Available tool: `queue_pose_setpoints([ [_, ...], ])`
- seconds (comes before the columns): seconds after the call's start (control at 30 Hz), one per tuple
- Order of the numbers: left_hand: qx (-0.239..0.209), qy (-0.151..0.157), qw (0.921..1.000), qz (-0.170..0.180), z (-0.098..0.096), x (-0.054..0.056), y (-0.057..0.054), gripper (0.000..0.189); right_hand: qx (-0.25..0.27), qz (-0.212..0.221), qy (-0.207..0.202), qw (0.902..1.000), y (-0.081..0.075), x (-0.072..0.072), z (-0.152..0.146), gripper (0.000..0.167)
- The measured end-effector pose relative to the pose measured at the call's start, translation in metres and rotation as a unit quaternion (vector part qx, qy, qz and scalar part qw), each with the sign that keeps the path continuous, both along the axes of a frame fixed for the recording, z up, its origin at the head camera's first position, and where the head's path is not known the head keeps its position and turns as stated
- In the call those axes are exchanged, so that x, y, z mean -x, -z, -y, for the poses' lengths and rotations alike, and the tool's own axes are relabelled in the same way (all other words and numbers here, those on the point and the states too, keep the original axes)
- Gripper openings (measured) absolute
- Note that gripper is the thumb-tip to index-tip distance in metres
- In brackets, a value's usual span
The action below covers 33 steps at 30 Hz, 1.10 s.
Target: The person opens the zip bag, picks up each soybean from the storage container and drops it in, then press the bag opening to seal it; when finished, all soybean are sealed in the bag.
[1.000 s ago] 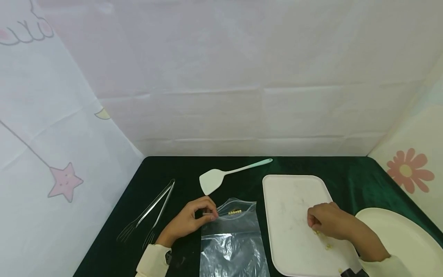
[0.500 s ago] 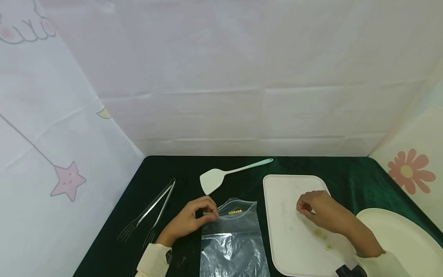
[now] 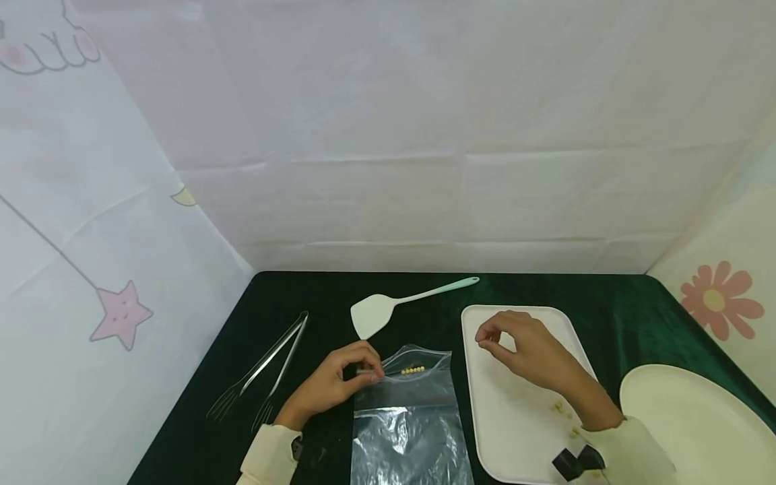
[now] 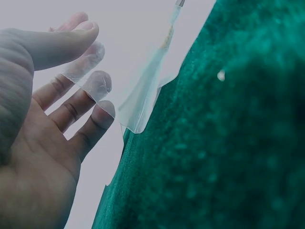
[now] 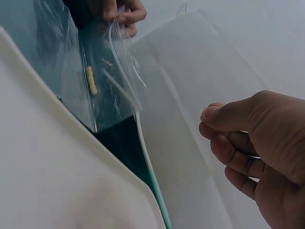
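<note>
My left hand (image 3: 341,379) pinches the mouth of a clear zip bag (image 3: 403,438) between thumb and fingers; in the left wrist view its fingertips (image 4: 101,85) show through the film. Inside, just below the parted mouth, lies a short row of yellow corn kernels (image 3: 413,370), also visible in the right wrist view. Over the upper part of the white tray (image 3: 503,417), my right hand (image 3: 527,350) holds thumb and forefinger together. A tiny pale bit, seemingly a corn kernel (image 5: 203,119), shows at their tips. More kernels (image 3: 558,407) lie loose on the tray below my right wrist.
A white spatula (image 3: 371,316) with a pale green handle lies behind the bag. Metal tongs (image 3: 267,364) rest to the left on the dark green cloth (image 3: 327,289). A large cream plate (image 3: 697,417) stands at the right. Pale curtains rise behind and beside the table.
My right hand has lifted off the kernels on the tray and moved left and away from me, towards the bag. My left hand has stayed on the bag's mouth.
</note>
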<state>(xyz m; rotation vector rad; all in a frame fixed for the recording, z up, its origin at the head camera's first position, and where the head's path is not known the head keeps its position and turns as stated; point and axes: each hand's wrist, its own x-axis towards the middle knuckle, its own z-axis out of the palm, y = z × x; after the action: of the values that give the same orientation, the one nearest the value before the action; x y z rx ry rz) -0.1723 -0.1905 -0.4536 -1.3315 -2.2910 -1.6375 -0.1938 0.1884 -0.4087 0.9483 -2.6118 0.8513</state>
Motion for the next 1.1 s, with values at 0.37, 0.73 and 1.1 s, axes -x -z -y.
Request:
queue_pose_setpoints([
  [0.37, -0.003, 0.007, 0.9998, -0.017, 0.005, 0.009, 0.016, 0.021, 0.015, 0.011, -0.080, 0.9966, 0.003, 0.010, 0.054, 0.012],
  [0.73, 0.001, 0.009, 0.9996, -0.027, 0.009, 0.016, 0.027, 0.020, 0.011, -0.009, -0.127, 0.9917, 0.012, 0.012, 0.098, 0.011],
  [1.1, -0.004, 0.005, 0.9997, -0.023, 0.010, 0.016, 0.028, 0.021, 0.014, 0.002, -0.141, 0.9900, 0.017, 0.007, 0.116, 0.010],
])
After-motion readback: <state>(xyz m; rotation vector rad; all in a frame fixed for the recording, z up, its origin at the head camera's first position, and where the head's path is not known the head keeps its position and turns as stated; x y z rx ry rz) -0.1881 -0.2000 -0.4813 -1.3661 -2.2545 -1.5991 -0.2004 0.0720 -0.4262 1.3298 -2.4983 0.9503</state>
